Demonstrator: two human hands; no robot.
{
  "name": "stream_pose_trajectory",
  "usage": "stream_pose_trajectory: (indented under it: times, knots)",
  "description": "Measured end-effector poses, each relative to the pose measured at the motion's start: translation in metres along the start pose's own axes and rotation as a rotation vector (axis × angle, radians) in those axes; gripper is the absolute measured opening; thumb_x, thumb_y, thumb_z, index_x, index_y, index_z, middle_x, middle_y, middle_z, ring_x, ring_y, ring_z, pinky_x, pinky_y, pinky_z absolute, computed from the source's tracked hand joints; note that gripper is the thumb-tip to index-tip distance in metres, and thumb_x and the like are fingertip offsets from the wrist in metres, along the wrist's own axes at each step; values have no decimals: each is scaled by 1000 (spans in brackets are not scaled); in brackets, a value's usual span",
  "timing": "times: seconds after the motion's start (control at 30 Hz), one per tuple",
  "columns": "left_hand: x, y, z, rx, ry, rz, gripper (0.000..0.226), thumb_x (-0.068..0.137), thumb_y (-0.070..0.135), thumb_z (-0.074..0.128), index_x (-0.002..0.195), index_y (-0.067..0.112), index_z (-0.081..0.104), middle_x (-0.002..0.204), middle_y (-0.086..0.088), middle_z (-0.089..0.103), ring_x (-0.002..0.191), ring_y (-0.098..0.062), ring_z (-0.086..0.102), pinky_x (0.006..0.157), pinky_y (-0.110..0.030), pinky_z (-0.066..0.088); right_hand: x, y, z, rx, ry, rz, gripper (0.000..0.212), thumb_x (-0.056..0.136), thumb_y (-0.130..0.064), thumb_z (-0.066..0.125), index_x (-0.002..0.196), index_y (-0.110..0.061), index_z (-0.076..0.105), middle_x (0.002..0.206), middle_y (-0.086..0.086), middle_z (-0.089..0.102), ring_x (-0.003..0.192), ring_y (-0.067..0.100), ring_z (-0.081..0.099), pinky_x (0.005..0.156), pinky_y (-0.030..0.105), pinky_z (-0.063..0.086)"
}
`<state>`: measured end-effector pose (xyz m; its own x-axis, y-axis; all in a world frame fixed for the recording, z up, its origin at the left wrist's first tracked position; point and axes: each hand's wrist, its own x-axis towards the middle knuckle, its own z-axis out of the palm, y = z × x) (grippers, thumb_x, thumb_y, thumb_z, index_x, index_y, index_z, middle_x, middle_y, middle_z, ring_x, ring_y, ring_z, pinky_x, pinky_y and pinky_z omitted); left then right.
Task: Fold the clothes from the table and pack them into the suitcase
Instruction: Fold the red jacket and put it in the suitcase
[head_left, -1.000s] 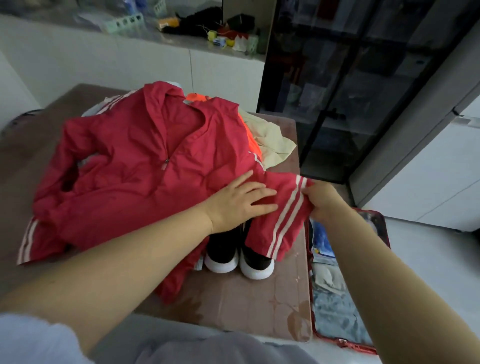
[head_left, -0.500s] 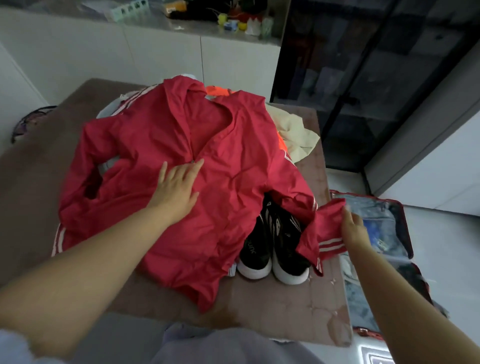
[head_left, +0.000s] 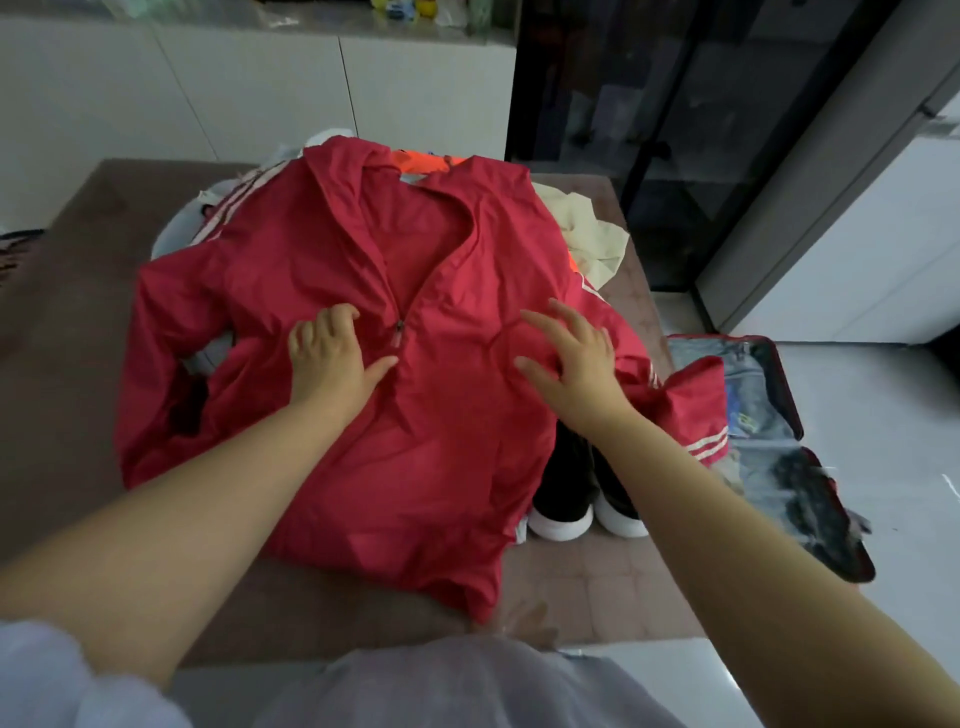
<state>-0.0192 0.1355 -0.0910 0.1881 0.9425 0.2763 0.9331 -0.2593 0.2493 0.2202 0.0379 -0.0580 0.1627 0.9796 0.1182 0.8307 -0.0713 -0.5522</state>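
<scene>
Single head-worn wide-angle view, facing forward and steeply down.

The camera looks from above the near edge of the table (head_left: 78, 322). It is close: both forearms enter from the bottom corners and reach the left hand (head_left: 327, 358) and right hand (head_left: 576, 364) at mid-frame. The red jacket (head_left: 415, 441) fills the centre, the suitcase (head_left: 785, 384) sits at right, and white cabinets (head_left: 260, 93) cross the top.

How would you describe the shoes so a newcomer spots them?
On the brown table, go to the near right edge beside the open suitcase. The black shoes poke out from under the red jacket; white soles, the only footwear among clothes.
</scene>
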Motion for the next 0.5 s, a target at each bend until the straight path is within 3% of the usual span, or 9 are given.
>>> stream_pose_trajectory:
  times: [0.13, 0.23, 0.33, 0.5]
  knots:
    - [5, -17, -5, -40, 15, -13, 75, 70, 44, 76, 125, 4, 46, 117, -22, 51, 110, -40, 47, 99, -48, 29, 30, -55, 32, 22, -47, -124, 35, 83, -37, 56, 112, -22, 69, 118, 8, 59, 110, 32, 52, 99, 41, 33]
    - [10, -26, -10, -73, 23, 66, 78, 68, 47, 76, 127, 6, 45, 116, -18, 52, 107, -38, 48, 96, -47, 30, 49, -82, 57, 83, -60, -163, 20, 84, -12, 61, 100, -15, 73, 105, 11, 63, 101, 31, 58, 91, 41, 44]
    - [12, -28, -14, -119, 34, 132, 81, 64, 45, 79, 128, 7, 46, 116, -16, 53, 105, -38, 49, 93, -46, 31, 59, -98, 81, -23, -93, -143, 25, 87, -15, 58, 109, -15, 70, 114, 8, 60, 106, 30, 56, 89, 41, 45]
    - [11, -27, -17, -198, 35, 176, 83, 61, 40, 82, 128, 7, 46, 113, -14, 55, 105, -36, 51, 92, -47, 33, 66, -100, 98, -441, -143, -168, 39, 85, -35, 62, 121, -20, 61, 123, 4, 52, 112, 29, 49, 90, 39, 37]
